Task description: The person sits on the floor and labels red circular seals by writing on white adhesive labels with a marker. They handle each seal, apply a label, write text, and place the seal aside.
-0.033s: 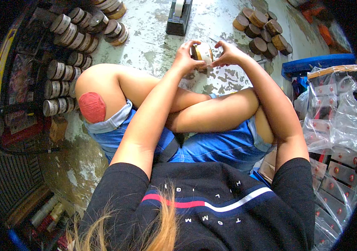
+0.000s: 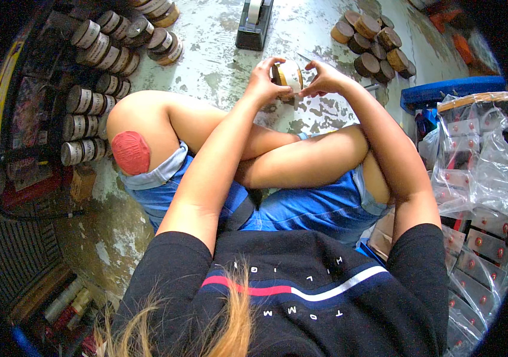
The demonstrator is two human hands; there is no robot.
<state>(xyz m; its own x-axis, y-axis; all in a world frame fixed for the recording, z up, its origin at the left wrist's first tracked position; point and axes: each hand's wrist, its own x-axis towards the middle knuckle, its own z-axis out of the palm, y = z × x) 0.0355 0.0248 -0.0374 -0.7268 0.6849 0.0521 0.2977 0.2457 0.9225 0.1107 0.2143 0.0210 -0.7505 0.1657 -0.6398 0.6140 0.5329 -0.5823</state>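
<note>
A round gold-toned container [image 2: 289,77] with a white band is upright between my two hands above the mottled floor [image 2: 200,71], beyond my crossed legs. My left hand [image 2: 264,80] is closed round its left side, thumb low and fingers over the top. My right hand [image 2: 325,77] is at its right side, thumb touching near the lower edge and fingers bent. A thin pointed item [image 2: 302,56] shows by my right index finger; whether I hold it is unclear. Behind the container stands a black tape dispenser [image 2: 251,35] with a pale roll.
Stacked labelled round containers [image 2: 96,47] line the left. Several dark and tan discs [image 2: 367,44] are piled back right. At the right are a blue tray edge [image 2: 450,83] and clear plastic bags [image 2: 468,172] of flat packets. A red round patch [image 2: 130,152] lies on my left knee.
</note>
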